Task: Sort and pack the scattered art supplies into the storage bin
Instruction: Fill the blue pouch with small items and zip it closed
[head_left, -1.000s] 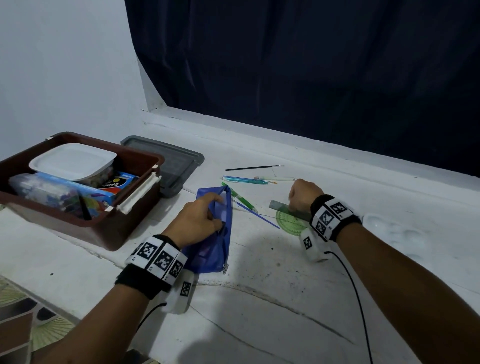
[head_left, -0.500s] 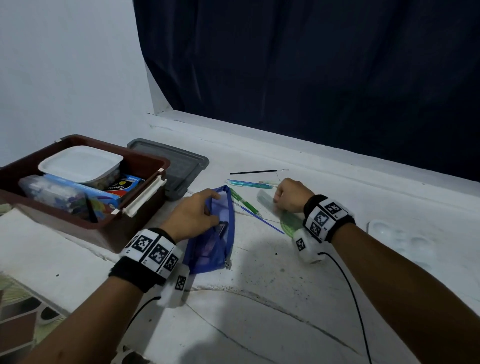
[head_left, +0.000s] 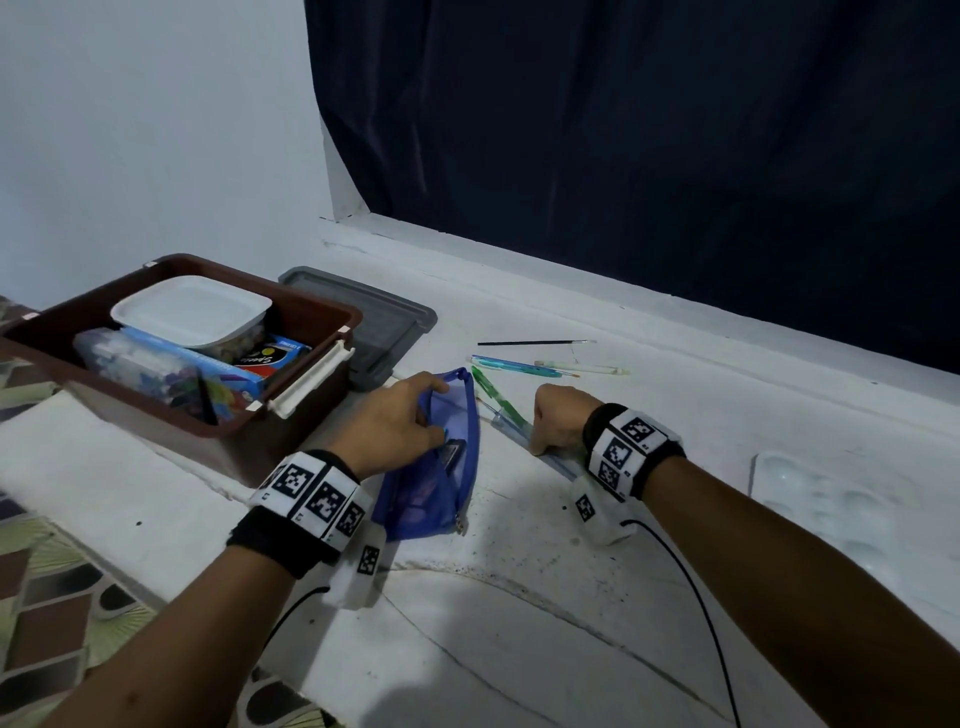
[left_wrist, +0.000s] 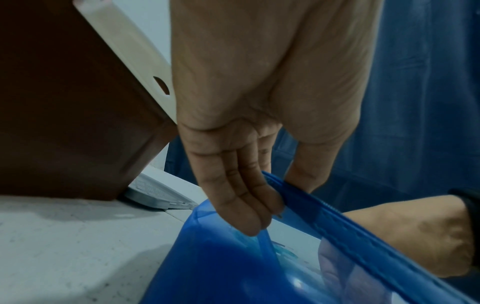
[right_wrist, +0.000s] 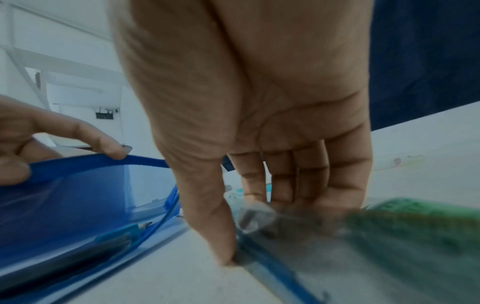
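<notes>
- Head view: high, facing forward and down over both forearms onto the white surface (head_left: 519, 597); takes in the bin (head_left: 291, 441), the pouch (head_left: 431, 483) and the curtain (head_left: 649, 156).
- Left wrist view: low, very near, looking along the left hand (left_wrist: 249, 115) to the pouch (left_wrist: 233, 267) rim; bin (left_wrist: 64, 102) wall at left.
- Right wrist view: low, very near, looking along the right hand (right_wrist: 246, 102); foreground blurred.
- All three views share the pouch (right_wrist: 64, 201).

We see a translucent blue zip pouch (head_left: 431, 467), a brown storage bin (head_left: 291, 436) with cream latches, a grey lid (head_left: 384, 327), a white-lidded tub (head_left: 192, 309), a green pen (head_left: 493, 395), a teal pen (head_left: 514, 366), a black-handled brush (head_left: 530, 343), a navy curtain (head_left: 649, 145), and black-and-white checker-patterned wristbands (head_left: 311, 493).
</notes>
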